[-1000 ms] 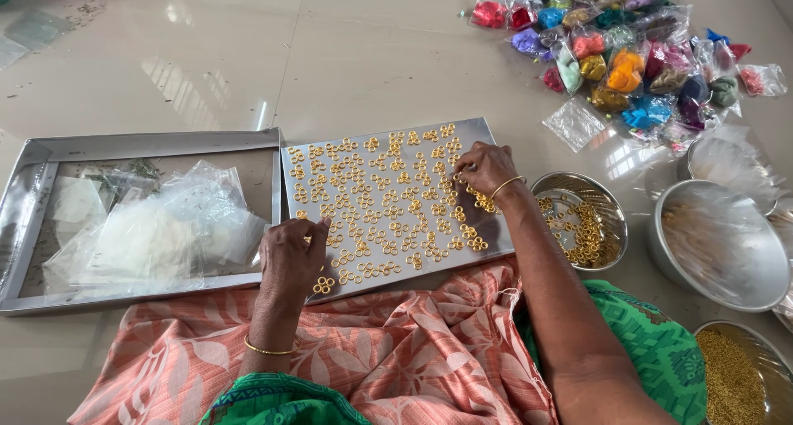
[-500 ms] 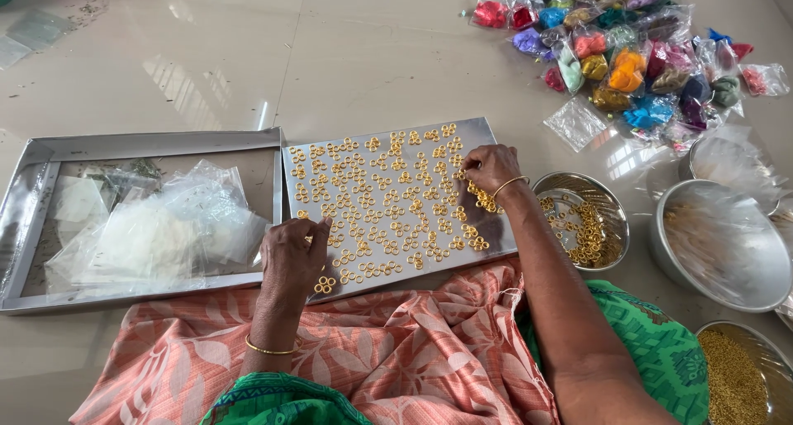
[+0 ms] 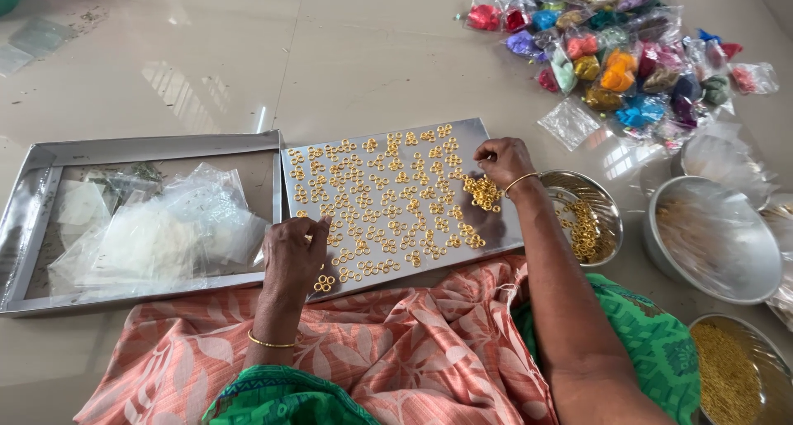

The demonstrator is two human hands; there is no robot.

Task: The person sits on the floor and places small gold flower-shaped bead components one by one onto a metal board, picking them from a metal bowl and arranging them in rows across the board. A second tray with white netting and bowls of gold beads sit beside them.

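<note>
Your right hand (image 3: 504, 159) pinches gold rings just above the ring pile (image 3: 482, 193); your left hand (image 3: 293, 256) rests, fingers released, on the steel tray (image 3: 496, 132).

Two flat metal trays: the left tray (image 3: 49, 156) and the right tray (image 3: 504, 227). Three round metal bowls: a small bowl (image 3: 607, 206), a big bowl (image 3: 727, 268) and a corner bowl (image 3: 764, 355). The gold rings (image 3: 388, 202) and colourful little bags (image 3: 619, 53) are too many to count.
</note>
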